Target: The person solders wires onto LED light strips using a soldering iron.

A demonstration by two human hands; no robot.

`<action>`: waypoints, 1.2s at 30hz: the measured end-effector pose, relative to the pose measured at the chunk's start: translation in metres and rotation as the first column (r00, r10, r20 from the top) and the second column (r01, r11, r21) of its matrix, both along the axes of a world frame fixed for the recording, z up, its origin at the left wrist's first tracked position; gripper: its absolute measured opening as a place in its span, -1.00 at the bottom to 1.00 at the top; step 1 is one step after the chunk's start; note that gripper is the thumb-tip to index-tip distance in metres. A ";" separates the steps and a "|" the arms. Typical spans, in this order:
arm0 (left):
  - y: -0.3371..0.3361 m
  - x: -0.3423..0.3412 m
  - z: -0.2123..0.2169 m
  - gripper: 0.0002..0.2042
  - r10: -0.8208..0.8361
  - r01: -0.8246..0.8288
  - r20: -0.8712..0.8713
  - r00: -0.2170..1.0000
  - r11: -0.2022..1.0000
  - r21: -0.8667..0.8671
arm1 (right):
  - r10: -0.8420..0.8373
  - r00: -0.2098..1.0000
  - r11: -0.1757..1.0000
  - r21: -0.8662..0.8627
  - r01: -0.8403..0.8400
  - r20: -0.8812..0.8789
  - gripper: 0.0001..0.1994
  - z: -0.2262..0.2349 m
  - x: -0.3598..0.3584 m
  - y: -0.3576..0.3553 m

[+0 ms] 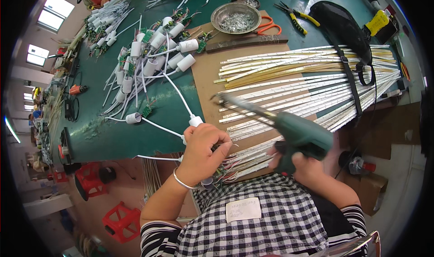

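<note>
My right hand [304, 167] is wrapped round the handle of a dark green soldering gun [304, 135]. The gun's blurred tip points left, over the ends of the white LED strips [271, 105]. My left hand [205, 149] is closed in a pinch at the table's front edge, with the end of a thin pale wire [234, 144] poking out of its fingertips; something dark shows between the fingers. A white cap with a cable [195, 120] sits against the back of this hand. Below it hang thin coloured wires [230, 164], partly hidden by the hand.
White caps with cables and circuit boards [151, 67] lie heaped at left. A metal bowl of scraps [236, 18], orange-handled scissors [269, 25] and yellow-black pliers [296, 19] lie at the back. A black mesh bag [341, 26] rests over the strips. Red stools [122, 221] stand on the floor.
</note>
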State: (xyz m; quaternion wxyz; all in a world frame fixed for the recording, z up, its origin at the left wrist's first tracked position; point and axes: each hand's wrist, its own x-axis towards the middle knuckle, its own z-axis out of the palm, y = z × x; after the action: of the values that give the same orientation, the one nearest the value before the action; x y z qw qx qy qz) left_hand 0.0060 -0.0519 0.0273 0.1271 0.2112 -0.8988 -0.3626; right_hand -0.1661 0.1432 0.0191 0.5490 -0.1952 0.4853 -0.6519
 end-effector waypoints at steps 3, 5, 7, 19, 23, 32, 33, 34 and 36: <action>-0.002 0.003 0.000 -0.94 -0.012 0.012 -0.008 1.000 0.995 0.102 | 0.060 0.998 0.997 0.052 -0.059 -0.007 -0.72 0.011 0.008 -0.030; 0.000 0.005 0.002 -0.94 -0.018 0.019 -0.007 1.000 0.990 0.142 | 0.090 0.962 0.973 0.228 -0.030 -0.257 -0.75 0.020 0.020 -0.047; 0.002 0.006 0.002 -0.96 0.009 -0.005 -0.024 1.000 0.986 0.169 | 0.078 0.990 0.976 0.210 -0.052 -0.119 -0.69 0.003 0.029 -0.052; -0.003 0.007 0.006 -0.91 -0.109 0.113 -0.034 0.993 0.970 0.216 | 0.066 0.950 0.979 0.205 -0.002 -0.306 -0.74 0.004 0.033 -0.062; -0.007 0.012 0.000 -0.90 -0.106 0.118 -0.058 0.993 0.955 0.273 | 0.063 0.965 0.953 0.303 0.017 -0.254 -0.76 0.010 0.029 -0.060; -0.005 0.011 0.004 -0.89 -0.095 0.093 -0.008 0.995 0.956 0.277 | 0.046 0.936 0.996 0.086 -0.017 -0.348 -0.78 0.000 0.036 -0.057; -0.005 0.011 0.005 -0.88 -0.102 0.099 -0.003 0.995 0.957 0.273 | 0.055 0.934 0.994 0.110 -0.017 -0.353 -0.79 -0.001 0.036 -0.057; -0.005 0.012 0.005 -0.87 -0.108 0.103 0.003 0.994 0.957 0.270 | 0.066 0.932 0.991 0.134 -0.019 -0.358 -0.79 -0.002 0.036 -0.057; -0.007 0.012 0.004 -0.87 -0.121 0.118 -0.005 0.993 0.953 0.281 | 0.107 0.925 0.984 0.173 -0.046 -0.365 -0.78 0.002 0.034 -0.058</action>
State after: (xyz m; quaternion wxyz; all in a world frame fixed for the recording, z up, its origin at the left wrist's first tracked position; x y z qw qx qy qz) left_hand 0.0185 -0.0589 0.0318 0.0684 0.1745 -0.8502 -0.4920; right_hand -0.1323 0.0850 0.0207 0.4860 -0.2893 0.6238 -0.5395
